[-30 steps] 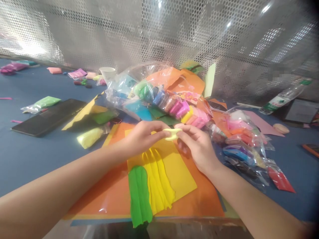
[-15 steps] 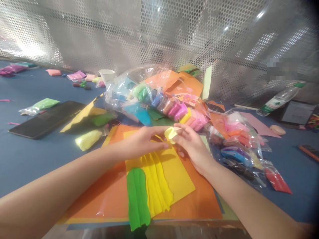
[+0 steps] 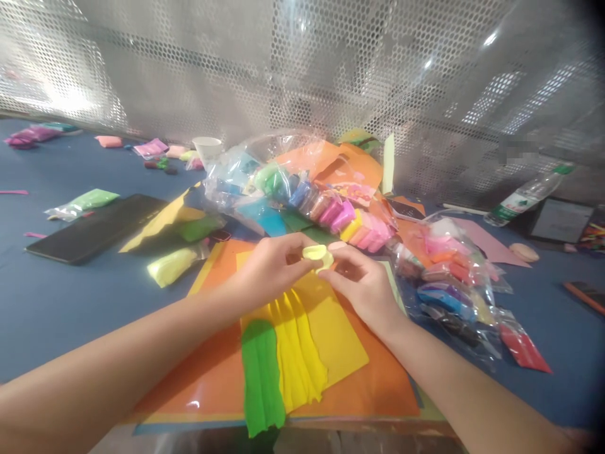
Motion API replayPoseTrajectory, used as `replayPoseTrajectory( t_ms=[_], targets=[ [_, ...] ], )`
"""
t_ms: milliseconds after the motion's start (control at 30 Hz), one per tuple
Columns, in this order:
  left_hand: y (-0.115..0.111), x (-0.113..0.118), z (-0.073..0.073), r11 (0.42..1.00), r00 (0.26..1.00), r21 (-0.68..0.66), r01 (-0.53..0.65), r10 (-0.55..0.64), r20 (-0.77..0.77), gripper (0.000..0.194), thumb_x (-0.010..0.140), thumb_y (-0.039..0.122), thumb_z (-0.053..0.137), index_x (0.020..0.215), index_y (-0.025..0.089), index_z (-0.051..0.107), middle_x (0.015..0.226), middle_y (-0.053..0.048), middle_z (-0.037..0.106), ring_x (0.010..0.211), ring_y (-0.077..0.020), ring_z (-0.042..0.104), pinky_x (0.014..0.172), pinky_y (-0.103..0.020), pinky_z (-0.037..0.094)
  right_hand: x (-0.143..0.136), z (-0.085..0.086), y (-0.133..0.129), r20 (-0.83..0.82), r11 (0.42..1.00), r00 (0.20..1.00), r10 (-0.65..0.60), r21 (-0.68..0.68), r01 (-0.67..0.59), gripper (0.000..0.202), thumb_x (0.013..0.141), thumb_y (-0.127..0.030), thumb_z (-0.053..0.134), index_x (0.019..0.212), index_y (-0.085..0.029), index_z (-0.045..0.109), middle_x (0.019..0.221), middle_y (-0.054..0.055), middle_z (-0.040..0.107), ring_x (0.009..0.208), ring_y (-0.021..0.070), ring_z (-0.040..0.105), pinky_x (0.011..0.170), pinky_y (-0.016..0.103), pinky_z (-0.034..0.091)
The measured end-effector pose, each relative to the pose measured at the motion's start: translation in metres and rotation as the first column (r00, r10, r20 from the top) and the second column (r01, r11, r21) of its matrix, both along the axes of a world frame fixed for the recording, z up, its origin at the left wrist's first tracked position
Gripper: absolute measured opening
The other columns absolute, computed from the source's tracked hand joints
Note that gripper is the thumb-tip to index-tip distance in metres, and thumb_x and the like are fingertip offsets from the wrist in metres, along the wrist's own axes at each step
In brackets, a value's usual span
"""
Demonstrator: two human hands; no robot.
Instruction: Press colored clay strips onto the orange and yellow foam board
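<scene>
Between my two hands is a small pale yellow piece of modelling clay [image 3: 316, 253], thin and curled. My left hand [image 3: 276, 268] pinches its left side between thumb and fingers. With its thumb and fingertips, my right hand [image 3: 366, 280] grips the other side. Below the hands, a sheet of bright yellow clay [image 3: 302, 359] with lengthwise ridges lies on yellow paper [image 3: 343, 337]. A ridged green clay strip [image 3: 262, 378] lies along its left edge and hangs past the table's front edge. Orange sheets [image 3: 198, 372] are underneath.
A clear bag of coloured clay packs [image 3: 269, 180] lies beyond my hands, another bag [image 3: 454, 284] to the right. A pale yellow clay pack [image 3: 172, 265] and black tablet [image 3: 94, 230] lie left. A plastic bottle [image 3: 527, 195] leans at back right, near a perforated metal wall [image 3: 227, 75].
The pale yellow clay has been turned and looks more opened out, shifted slightly left. My left fingers have closed onto it. The view has shifted slightly.
</scene>
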State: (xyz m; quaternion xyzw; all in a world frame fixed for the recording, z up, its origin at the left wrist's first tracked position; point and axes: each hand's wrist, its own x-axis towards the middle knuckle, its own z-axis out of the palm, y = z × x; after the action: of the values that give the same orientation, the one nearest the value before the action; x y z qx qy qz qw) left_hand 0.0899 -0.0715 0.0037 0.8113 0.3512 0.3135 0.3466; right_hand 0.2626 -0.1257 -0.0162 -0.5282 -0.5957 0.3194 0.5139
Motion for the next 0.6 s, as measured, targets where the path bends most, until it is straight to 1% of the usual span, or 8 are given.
replayPoseTrajectory(
  t_ms=[67,167,233,333,367,433,500,600],
  targets=[
    [0.0012,-0.0018,0.0,0.999,0.999,-0.004,0.046,-0.045,0.007,0.023,0.084,0.036,0.056,0.095,0.018,0.065,0.084,-0.001,0.07,0.071,-0.013,0.062,0.06,-0.022,0.046,-0.0008,0.0006,-0.0015,0.019,1.0,1.0,0.001,0.031,-0.001,0.023,0.074,-0.042,0.071,0.082,-0.021,0.067,0.099,0.006,0.062,0.086,0.0192,0.059,0.067,0.029,0.05],
    [0.0048,-0.004,-0.0008,0.989,0.989,0.015,0.148,-0.148,0.012,0.028,0.083,0.03,0.057,0.109,0.021,0.062,0.104,-0.002,0.07,0.087,-0.0147,0.065,0.067,-0.022,0.049,0.0,0.001,-0.0027,0.058,0.997,0.998,0.031,0.068,-0.035,0.017,0.077,-0.038,0.067,0.08,-0.021,0.066,0.095,0.006,0.063,0.091,0.0208,0.059,0.067,0.029,0.05],
    [0.0067,-0.0044,-0.0014,0.984,0.984,0.026,0.177,-0.178,0.033,0.03,0.083,0.033,0.058,0.11,0.021,0.062,0.108,-0.002,0.069,0.095,-0.0154,0.064,0.075,-0.023,0.049,0.0018,0.0007,-0.003,0.076,0.998,0.997,0.026,0.059,-0.03,0.017,0.078,-0.037,0.066,0.08,-0.021,0.067,0.093,0.006,0.064,0.088,0.0203,0.059,0.065,0.028,0.05],
    [0.0071,-0.0032,-0.0016,0.983,0.981,0.006,0.184,-0.184,0.058,0.031,0.081,0.04,0.062,0.104,0.019,0.064,0.102,-0.002,0.07,0.092,-0.0156,0.063,0.081,-0.025,0.048,0.0041,-0.001,-0.0029,0.063,0.999,0.998,-0.012,-0.043,0.014,0.02,0.076,-0.039,0.067,0.08,-0.02,0.069,0.075,0.002,0.063,0.066,0.0159,0.057,0.055,0.027,0.047],
    [0.0068,-0.0025,-0.0016,0.985,0.984,-0.014,0.17,-0.169,0.049,0.029,0.081,0.042,0.062,0.099,0.019,0.065,0.097,-0.002,0.07,0.089,-0.0154,0.063,0.079,-0.025,0.048,0.0044,-0.0017,-0.0027,0.056,0.996,0.998,-0.02,-0.084,0.025,0.021,0.074,-0.04,0.068,0.079,-0.019,0.069,0.069,0.001,0.061,0.06,0.0146,0.055,0.052,0.027,0.045],
    [0.0064,-0.0012,-0.0015,0.993,0.994,-0.053,0.107,-0.106,0.012,0.027,0.084,0.044,0.058,0.088,0.019,0.066,0.087,-0.001,0.07,0.082,-0.0148,0.062,0.073,-0.025,0.046,0.0041,-0.0027,-0.0022,0.043,0.99,0.999,-0.021,-0.14,0.026,0.021,0.072,-0.04,0.07,0.079,-0.019,0.069,0.062,0.0,0.058,0.056,0.014,0.053,0.05,0.026,0.043],
    [0.0066,-0.0004,-0.0013,0.996,0.999,-0.077,0.037,-0.039,-0.021,0.032,0.087,0.045,0.052,0.08,0.018,0.066,0.077,0.0,0.067,0.073,-0.0136,0.059,0.065,-0.025,0.043,0.0031,-0.0027,-0.0014,0.02,0.986,1.0,-0.018,-0.164,0.021,0.022,0.071,-0.04,0.071,0.08,-0.02,0.07,0.066,0.001,0.061,0.059,0.0145,0.055,0.05,0.026,0.044],
    [0.0087,-0.0007,-0.0012,0.991,1.0,-0.133,0.008,-0.007,0.014,0.036,0.087,0.048,0.051,0.075,0.016,0.064,0.069,0.0,0.061,0.064,-0.0117,0.053,0.057,-0.023,0.038,0.0018,-0.0018,0.0006,-0.044,0.987,0.998,-0.048,-0.158,0.041,0.024,0.069,-0.041,0.072,0.08,-0.02,0.071,0.076,0.003,0.065,0.065,0.0154,0.058,0.056,0.027,0.047]
  ],
)
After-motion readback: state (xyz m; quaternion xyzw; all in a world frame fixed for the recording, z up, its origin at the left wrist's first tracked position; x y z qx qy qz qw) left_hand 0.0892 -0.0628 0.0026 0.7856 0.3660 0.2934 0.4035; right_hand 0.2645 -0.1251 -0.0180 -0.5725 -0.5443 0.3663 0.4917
